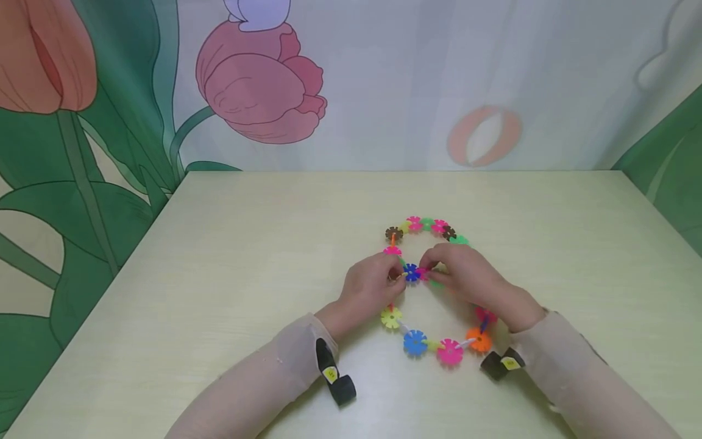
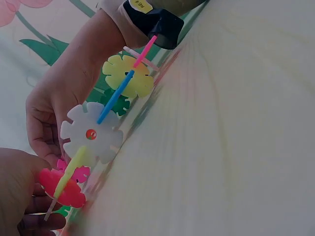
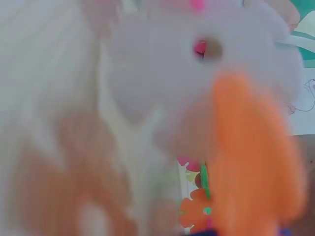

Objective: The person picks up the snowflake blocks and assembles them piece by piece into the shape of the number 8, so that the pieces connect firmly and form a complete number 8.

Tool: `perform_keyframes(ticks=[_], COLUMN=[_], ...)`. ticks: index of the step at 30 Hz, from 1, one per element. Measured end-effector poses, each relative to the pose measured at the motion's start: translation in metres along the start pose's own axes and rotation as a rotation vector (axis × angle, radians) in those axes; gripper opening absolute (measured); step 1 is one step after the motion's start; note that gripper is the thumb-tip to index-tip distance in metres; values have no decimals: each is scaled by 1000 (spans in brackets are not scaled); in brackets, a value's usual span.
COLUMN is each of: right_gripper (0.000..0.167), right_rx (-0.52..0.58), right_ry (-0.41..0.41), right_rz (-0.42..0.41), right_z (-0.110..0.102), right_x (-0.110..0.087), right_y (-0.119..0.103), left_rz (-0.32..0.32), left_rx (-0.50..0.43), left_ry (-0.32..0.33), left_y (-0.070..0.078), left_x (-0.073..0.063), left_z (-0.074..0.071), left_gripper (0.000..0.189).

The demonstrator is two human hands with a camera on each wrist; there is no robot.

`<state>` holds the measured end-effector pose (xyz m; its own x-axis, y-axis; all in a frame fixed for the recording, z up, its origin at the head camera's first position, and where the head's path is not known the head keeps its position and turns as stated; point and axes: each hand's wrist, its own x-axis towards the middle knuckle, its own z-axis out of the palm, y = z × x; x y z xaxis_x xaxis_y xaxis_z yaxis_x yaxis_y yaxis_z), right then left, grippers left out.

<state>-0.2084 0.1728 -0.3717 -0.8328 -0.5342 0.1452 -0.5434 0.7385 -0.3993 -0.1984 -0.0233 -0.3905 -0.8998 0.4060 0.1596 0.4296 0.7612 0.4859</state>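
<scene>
A loop of plastic snowflake discs, crossed by a middle row, lies on the table. In the head view my left hand (image 1: 368, 281) pinches the row's left end, beside a dark blue snowflake disc (image 1: 411, 272). My right hand (image 1: 471, 271) pinches a pink snowflake disc (image 1: 422, 274) touching the blue one, thumb and forefinger closing from the right. The left wrist view has my left fingers (image 2: 42, 221) curled behind a red-pink disc (image 2: 61, 187), near a white disc (image 2: 91, 130). A blurred whitish disc (image 3: 147, 69) and an orange disc (image 3: 256, 157) largely fill the right wrist view.
Pale wood covers the table (image 1: 247, 244). The loop's lower side holds a light blue disc (image 1: 415, 343) and an orange disc (image 1: 479, 340); a brown disc (image 1: 393, 234) sits at its upper left. Behind the table hangs a flower-printed curtain (image 1: 384, 79).
</scene>
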Motion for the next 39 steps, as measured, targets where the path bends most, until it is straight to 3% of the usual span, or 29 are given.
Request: perform_keyframes(ticks=[15, 25, 35, 39], right_gripper=[9, 12, 15, 25], right_rx=[22, 72, 122, 96], right_ry=[-2, -14, 2, 4], right_rz=[34, 82, 115, 150], right_z=[1, -8, -13, -18], right_x=[3, 2, 1, 0], right_y=[1, -2, -1, -1], left_rz=[-5, -34, -58, -19], left_rx=[-17, -37, -40, 0], left_ry=[-9, 41, 19, 86], left_y=[-7, -7, -6, -11], left_x=[3, 2, 2, 4], left_z=[-3, -6, -11, -18], left_gripper=[6, 12, 10, 12])
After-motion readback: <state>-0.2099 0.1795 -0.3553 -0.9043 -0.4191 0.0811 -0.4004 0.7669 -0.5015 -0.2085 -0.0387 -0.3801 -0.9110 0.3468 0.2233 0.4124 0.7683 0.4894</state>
